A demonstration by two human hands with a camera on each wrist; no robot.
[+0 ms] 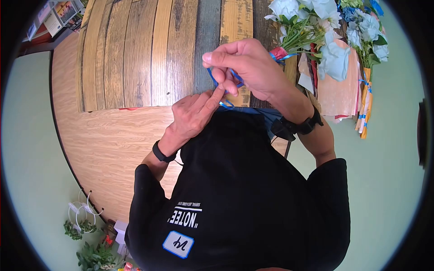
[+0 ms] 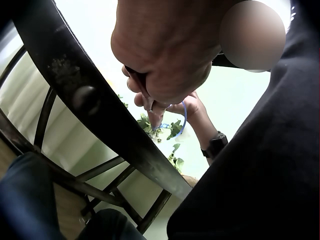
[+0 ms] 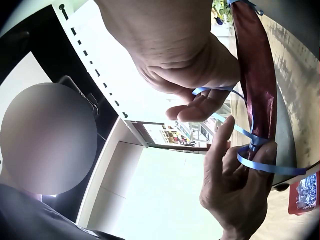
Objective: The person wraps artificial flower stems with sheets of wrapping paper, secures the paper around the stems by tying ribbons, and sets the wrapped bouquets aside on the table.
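White flowers (image 1: 332,54) have stems in a dark red wrap (image 3: 256,75) with blue ribbon (image 3: 270,167) looped and crossed around it. My left hand (image 1: 194,113) (image 3: 237,187) pinches the wrap at the ribbon crossing, its index finger extended. Above it, my right hand (image 1: 253,63) (image 3: 175,55) has curled fingers around a strand of the ribbon. In the head view the right hand hides most of the wrap. The left wrist view shows the left hand (image 2: 165,55) close up, with the right hand (image 2: 192,107) behind it and a ribbon loop (image 2: 185,120).
The wooden table (image 1: 149,54) has its near edge by my hands. At the right lie sheets of paper (image 1: 337,92) and another bouquet in orange wrap (image 1: 365,104). A red box (image 3: 306,194) of small bluish pieces stands low at right. A dark chair frame (image 2: 100,115) is beside me.
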